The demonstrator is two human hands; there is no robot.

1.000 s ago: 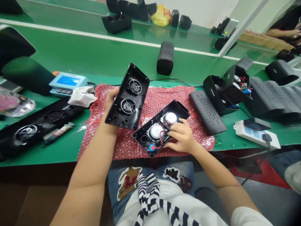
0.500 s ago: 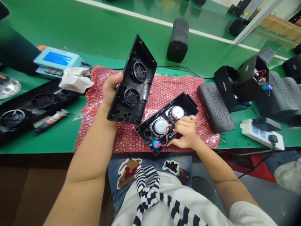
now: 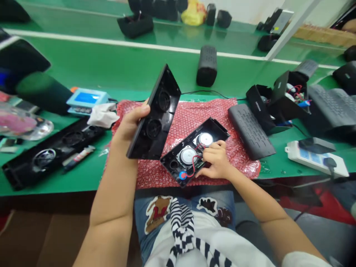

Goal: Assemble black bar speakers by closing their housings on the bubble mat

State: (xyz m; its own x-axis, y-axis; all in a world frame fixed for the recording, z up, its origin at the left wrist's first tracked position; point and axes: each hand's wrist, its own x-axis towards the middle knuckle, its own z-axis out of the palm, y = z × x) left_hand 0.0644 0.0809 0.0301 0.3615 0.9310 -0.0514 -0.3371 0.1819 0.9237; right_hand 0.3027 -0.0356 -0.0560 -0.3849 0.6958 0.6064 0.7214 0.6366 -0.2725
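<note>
My left hand (image 3: 133, 120) grips a black cover panel (image 3: 159, 115) with two round grilles by its left edge, held raised and tilted. To its right, a black speaker case (image 3: 174, 150) lies open at a slant on red bubble wrap (image 3: 191, 111). Inside it are two silver speaker drivers (image 3: 187, 155), red wires and a round blue part (image 3: 183, 175). My right hand (image 3: 215, 159) is closed on the case's near right edge, thumb below and fingers reaching inside by the wires. Its fingertips are partly hidden.
At left are a light blue device (image 3: 87, 98), white tissue (image 3: 103, 115), a syringe-like tube (image 3: 79, 157) and a long black grille panel (image 3: 55, 148). At right are a perforated dark cover (image 3: 251, 131), open black cases (image 3: 289, 96) and a power strip (image 3: 319, 159). A speaker (image 3: 207, 66) stands behind.
The camera view has shifted, showing more of the back and left. My left hand has turned the cover panel to a steeper angle. My right hand remains at the case.
</note>
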